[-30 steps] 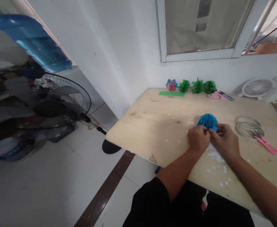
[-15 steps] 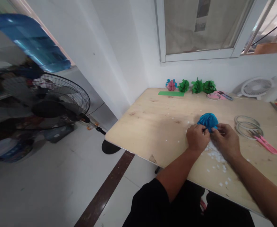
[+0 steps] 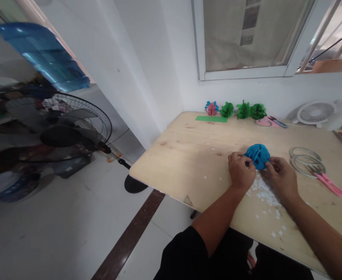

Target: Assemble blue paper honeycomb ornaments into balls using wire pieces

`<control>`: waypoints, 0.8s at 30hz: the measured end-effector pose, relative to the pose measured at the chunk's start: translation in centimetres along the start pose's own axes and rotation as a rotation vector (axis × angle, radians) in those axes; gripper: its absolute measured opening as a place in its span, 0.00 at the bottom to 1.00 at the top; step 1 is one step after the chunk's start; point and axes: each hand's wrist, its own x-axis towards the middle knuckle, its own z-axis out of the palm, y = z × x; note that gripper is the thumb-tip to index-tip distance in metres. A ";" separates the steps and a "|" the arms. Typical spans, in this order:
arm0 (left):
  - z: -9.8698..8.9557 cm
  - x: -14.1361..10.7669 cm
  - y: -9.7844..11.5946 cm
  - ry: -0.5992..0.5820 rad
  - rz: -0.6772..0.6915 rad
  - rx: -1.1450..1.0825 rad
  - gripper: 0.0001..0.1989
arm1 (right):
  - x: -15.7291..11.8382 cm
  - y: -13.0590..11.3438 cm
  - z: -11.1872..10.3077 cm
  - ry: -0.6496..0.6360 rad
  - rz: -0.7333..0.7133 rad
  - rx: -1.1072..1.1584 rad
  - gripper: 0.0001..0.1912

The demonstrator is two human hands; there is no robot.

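A round, pleated blue paper piece (image 3: 257,155) is held just above the wooden table (image 3: 171,163). My left hand (image 3: 241,170) pinches its left edge with thumb and fingers. On the other side, my right hand (image 3: 282,177) grips the right edge between thumb and fingertips. Below and between the hands lie many small white paper bits (image 3: 266,194). To the right of my right hand are pink-handled snips (image 3: 330,184), beside metal rings (image 3: 305,159).
Green paper shapes (image 3: 243,110), a pink and blue one (image 3: 212,108) and a green strip (image 3: 211,119) line the back edge. A small white fan (image 3: 316,112) stands back right. A large black fan (image 3: 72,132) is left of the table.
The blue paper piece has tilted, showing more of its lower face and dark gaps. My hands have moved slightly apart around it. The view has shifted a little.
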 end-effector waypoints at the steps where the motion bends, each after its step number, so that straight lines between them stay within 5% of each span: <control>1: 0.1 0.0 -0.1 -0.005 -0.001 -0.025 0.05 | 0.0 -0.1 0.0 -0.002 0.009 0.000 0.18; 9: 0.6 0.0 -0.5 -0.044 0.047 -0.153 0.06 | -0.3 -0.8 0.0 0.012 -0.007 -0.022 0.19; 24: 0.9 -0.8 -0.7 -0.098 0.209 -0.072 0.12 | -0.2 -2.2 0.4 0.099 0.017 -0.139 0.15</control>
